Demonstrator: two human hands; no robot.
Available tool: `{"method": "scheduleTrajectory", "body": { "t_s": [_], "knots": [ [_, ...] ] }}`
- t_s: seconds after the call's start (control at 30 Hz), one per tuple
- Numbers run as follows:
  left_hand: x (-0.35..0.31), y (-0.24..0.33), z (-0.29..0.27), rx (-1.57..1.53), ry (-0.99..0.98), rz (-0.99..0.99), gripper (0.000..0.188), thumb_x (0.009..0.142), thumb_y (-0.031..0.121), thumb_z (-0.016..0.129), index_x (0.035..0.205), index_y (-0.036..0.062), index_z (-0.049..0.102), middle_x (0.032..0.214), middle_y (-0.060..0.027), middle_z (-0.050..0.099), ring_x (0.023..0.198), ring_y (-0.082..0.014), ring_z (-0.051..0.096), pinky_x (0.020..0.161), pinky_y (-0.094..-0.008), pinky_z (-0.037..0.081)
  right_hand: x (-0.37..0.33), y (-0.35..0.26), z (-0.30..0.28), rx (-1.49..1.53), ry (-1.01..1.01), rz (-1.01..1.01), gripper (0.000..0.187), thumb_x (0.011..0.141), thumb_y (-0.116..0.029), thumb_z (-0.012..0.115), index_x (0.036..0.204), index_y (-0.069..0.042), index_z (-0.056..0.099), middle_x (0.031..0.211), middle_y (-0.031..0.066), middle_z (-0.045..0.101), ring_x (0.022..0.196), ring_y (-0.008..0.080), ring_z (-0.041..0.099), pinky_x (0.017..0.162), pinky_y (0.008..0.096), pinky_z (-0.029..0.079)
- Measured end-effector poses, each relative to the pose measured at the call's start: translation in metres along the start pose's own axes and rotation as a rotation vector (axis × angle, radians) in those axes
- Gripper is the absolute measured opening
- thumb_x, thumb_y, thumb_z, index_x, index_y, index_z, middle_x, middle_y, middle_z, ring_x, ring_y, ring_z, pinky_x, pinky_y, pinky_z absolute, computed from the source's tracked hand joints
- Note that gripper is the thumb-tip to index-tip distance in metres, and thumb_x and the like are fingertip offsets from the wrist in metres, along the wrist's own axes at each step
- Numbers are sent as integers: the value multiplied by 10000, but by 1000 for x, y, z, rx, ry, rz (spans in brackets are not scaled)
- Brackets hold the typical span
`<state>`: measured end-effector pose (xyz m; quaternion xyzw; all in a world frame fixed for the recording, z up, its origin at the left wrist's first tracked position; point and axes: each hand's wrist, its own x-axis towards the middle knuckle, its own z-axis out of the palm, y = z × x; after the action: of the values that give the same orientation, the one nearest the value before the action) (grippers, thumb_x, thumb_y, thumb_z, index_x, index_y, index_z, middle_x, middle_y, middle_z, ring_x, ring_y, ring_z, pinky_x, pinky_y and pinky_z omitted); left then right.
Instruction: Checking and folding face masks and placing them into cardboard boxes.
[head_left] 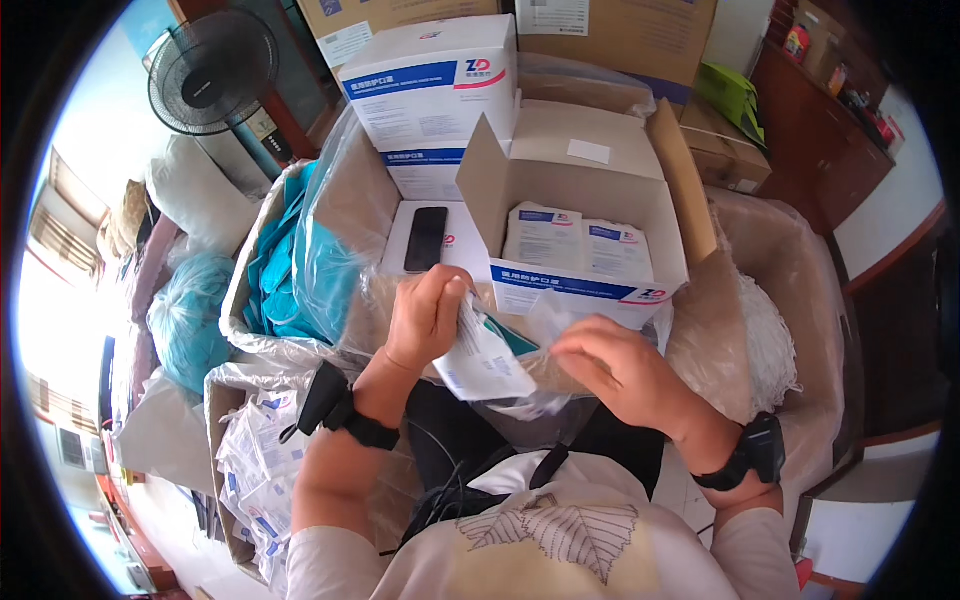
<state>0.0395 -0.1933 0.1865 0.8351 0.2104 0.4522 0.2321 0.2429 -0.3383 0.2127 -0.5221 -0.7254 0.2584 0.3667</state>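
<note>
From here, an open white carton [530, 297] with packets standing inside blocks the space just beyond the hands; a black phone [427, 240] lies on a white box to its left, near a bag of teal masks [275, 285], and a heap of white packets [262, 465] sits lower left. The left hand [430, 312] grips a white packet [485, 368] above the lap, its long axis slanting down and rightward, a teal edge [512, 338] facing the right hand [618, 365]. That hand's fingers are bent (whether they pinch the blurred translucent film [547, 318], I can't tell). The left fingers hide the packet's top.
</note>
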Motion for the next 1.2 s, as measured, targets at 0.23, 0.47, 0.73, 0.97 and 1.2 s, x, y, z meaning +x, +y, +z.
{"method": "scheduleTrajectory", "body": {
  "t_s": [0.23,0.47,0.73,0.97,1.2],
  "knots": [
    [-6,11,7,66,27,46,107,845,60,486,781,54,572,668,-80,598,533,-251,567,517,-324,448,21,-8,21,-11,-27,98,273,787,-170,615,998,-5,560,917,128,604,805,234,621,711,327,486],
    [-13,15,11,204,10,-12,59,830,64,522,805,63,576,693,-82,613,559,-265,592,504,-324,461,25,-19,37,357,159,202,202,799,-129,607,946,-21,520,854,123,614,727,227,630,650,310,491],
    [-16,17,9,180,15,-30,48,829,66,528,813,68,573,704,-84,615,566,-265,596,500,-327,462,26,5,41,307,45,209,189,835,-149,600,921,-6,512,799,101,607,716,175,599,653,283,466],
    [-23,16,16,205,-58,-18,57,836,70,522,827,65,577,707,-94,616,574,-269,600,508,-331,464,33,17,49,503,-77,332,221,841,-142,602,957,18,502,808,87,596,751,146,589,668,266,456],
    [-25,9,25,178,32,-76,45,847,100,533,852,72,568,673,-119,603,564,-300,599,506,-364,469,27,23,58,640,46,357,267,858,-197,591,1018,1,509,935,67,573,858,109,527,760,245,429]
  ]
}}
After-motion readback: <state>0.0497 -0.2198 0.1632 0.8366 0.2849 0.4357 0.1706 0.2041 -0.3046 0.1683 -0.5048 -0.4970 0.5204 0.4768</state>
